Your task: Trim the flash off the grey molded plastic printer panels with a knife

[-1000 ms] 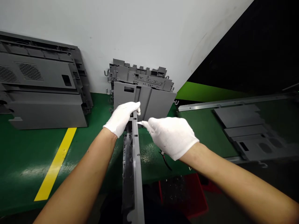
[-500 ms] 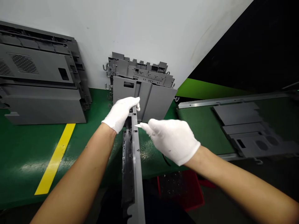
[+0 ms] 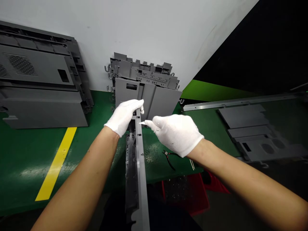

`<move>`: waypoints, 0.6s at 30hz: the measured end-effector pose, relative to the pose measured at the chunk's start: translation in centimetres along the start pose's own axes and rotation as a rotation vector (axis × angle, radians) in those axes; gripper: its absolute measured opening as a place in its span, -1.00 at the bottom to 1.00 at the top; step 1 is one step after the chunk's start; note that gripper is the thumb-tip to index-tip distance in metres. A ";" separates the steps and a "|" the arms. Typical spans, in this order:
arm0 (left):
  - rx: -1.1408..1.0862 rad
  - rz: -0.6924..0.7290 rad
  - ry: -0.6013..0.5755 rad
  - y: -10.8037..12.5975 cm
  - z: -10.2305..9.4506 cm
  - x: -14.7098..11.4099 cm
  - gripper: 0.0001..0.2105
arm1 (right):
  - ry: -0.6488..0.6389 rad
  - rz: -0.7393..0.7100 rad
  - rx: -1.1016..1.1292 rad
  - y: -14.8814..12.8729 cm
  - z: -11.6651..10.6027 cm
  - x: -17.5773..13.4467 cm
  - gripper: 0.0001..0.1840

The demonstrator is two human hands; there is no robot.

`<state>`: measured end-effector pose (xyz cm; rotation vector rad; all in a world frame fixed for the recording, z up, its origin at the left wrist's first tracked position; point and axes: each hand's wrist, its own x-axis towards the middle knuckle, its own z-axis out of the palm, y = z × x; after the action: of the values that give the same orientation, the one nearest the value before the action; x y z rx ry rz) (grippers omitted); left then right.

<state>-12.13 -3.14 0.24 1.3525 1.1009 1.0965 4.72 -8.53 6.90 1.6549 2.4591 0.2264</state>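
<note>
A long grey plastic panel [image 3: 141, 163] stands edge-up before me, running from the bottom of the view towards the wall. My left hand [image 3: 125, 115], in a white glove, is closed around its far end, thumb over the top edge. My gloved right hand [image 3: 176, 133] is closed in a pinch on a small pale pointed blade [image 3: 142, 123]; the handle, if any, is hidden in the fist. The blade's tip is at the panel's upper edge, just short of my left hand; I cannot tell if it touches.
Grey panels [image 3: 158, 102] lean against the white wall ahead, and more grey panels [image 3: 40, 109] stand at left. Red-handled cutting pliers [image 3: 169, 158] lie on the green table [image 3: 96, 154]. Below is a red bin [image 3: 197, 192]. A conveyor at right carries another panel [image 3: 247, 120].
My right hand with the blade has moved a little away from me along the panel's edge, uncovering the pliers. My left hand has kept its hold.
</note>
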 end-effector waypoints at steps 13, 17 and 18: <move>-0.046 -0.001 0.003 -0.1 0.0 0.0 -0.65 | -0.157 -0.086 0.720 1.6 0.3 0.1 -0.35; -0.249 -0.130 -0.018 -0.8 0.2 0.5 -0.56 | -0.083 0.047 1.087 -1.0 2.7 2.2 -0.39; -0.288 -0.173 -0.007 -0.8 0.2 0.6 -0.53 | -0.027 0.109 1.105 -1.6 3.4 2.7 -0.39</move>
<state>-11.90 -2.58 -0.59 1.0150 0.9918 1.0752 3.05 -6.47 3.13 2.0431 2.5964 -1.3543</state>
